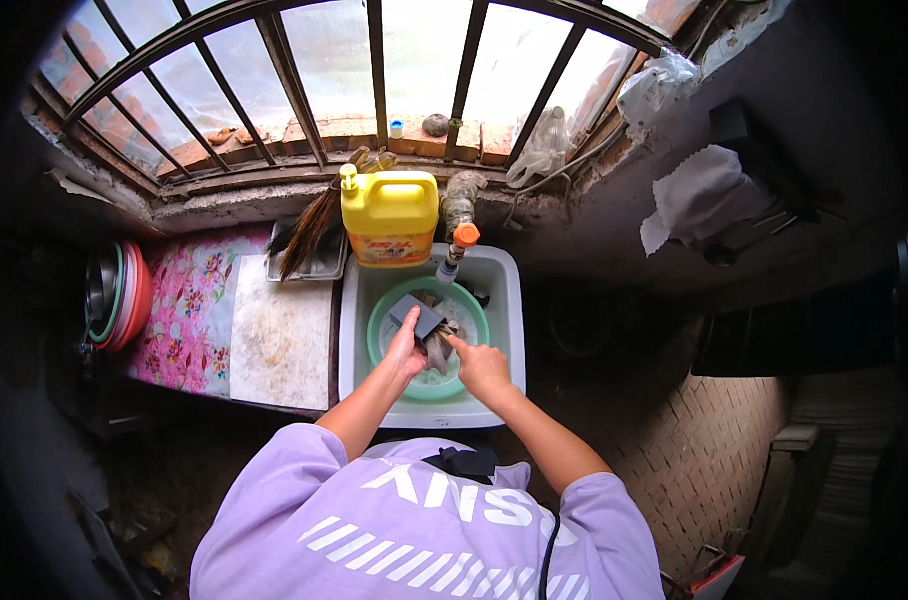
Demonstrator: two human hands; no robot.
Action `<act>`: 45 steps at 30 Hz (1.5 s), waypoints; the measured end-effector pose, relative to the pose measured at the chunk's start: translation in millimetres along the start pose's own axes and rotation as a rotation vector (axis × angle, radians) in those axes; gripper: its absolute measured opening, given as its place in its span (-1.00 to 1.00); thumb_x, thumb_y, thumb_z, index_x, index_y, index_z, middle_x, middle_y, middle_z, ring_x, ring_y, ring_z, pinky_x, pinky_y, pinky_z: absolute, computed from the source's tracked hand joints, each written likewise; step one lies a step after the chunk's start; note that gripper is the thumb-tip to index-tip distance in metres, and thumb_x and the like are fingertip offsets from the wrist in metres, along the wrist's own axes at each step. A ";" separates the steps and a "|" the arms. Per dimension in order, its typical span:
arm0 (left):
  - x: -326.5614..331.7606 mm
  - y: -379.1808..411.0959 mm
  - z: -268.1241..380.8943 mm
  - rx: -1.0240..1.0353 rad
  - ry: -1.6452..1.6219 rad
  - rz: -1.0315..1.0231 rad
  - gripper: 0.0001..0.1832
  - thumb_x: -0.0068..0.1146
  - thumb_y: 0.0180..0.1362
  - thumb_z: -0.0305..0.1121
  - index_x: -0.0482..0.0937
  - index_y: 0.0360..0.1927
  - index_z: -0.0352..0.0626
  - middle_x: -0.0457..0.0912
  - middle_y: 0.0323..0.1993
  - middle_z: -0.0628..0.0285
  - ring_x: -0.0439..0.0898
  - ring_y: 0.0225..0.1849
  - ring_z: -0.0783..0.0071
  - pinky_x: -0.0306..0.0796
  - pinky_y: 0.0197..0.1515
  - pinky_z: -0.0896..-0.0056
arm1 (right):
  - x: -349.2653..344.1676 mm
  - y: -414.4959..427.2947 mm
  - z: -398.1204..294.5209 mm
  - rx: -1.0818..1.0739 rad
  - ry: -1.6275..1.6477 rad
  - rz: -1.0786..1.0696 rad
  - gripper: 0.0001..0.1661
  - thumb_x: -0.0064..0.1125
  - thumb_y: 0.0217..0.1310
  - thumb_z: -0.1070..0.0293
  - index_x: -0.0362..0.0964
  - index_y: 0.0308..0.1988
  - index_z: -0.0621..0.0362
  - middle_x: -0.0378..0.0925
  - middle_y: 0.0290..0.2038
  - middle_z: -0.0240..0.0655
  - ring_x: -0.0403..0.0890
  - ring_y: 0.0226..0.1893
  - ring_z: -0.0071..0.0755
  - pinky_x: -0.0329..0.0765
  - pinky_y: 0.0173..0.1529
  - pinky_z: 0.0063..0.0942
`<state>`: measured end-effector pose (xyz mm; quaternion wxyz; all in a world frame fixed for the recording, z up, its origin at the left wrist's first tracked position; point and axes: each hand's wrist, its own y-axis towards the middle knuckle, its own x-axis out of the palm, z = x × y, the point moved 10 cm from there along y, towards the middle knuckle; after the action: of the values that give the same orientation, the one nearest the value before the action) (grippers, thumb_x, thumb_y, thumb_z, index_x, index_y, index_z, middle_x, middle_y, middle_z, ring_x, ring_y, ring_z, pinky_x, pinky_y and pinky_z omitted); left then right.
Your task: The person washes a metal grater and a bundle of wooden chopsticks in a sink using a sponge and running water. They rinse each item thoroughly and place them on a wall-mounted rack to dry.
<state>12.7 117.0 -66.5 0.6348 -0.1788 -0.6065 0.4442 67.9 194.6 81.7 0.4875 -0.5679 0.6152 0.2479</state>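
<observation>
My left hand (406, 349) grips a grey rectangular container (418, 315), tilted over a green plastic basin (482, 319). A greyish cloth (436, 355) hangs at the container's mouth, partly hidden by my fingers. My right hand (482, 369) is closed around a thin light-brown stick or handle (444, 334) whose far end reaches the container's mouth. What lies inside the container cannot be seen. Sudsy water shows in the basin, which sits in a white sink (512, 352). A tap with an orange top (466, 235) stands over the basin's back edge.
Behind the sink stands a yellow jug (391, 214) with a pump top. Left of it, a brush of stiff bristles (311, 229) lies on a tray (339, 270). A stained white board (281, 337) lies on a floral cloth (191, 315); stacked basins (135, 300) are far left.
</observation>
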 end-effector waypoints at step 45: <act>0.8 7.2 11.8 0.090 0.066 -0.134 -0.39 -0.09 0.24 0.14 0.36 0.12 -0.16 0.46 0.09 0.06 0.46 0.11 0.14 0.28 0.22 -0.02 | 18.7 12.8 20.6 -0.075 0.634 -0.070 -0.64 -0.03 0.27 0.36 0.48 0.05 -0.10 0.52 -0.59 -0.21 0.49 -0.62 -0.36 0.44 -0.47 -0.31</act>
<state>-0.9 117.9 -69.2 0.6900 -0.1239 -0.5753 0.4213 64.8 206.7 53.7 0.2586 -0.6551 0.7070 0.0642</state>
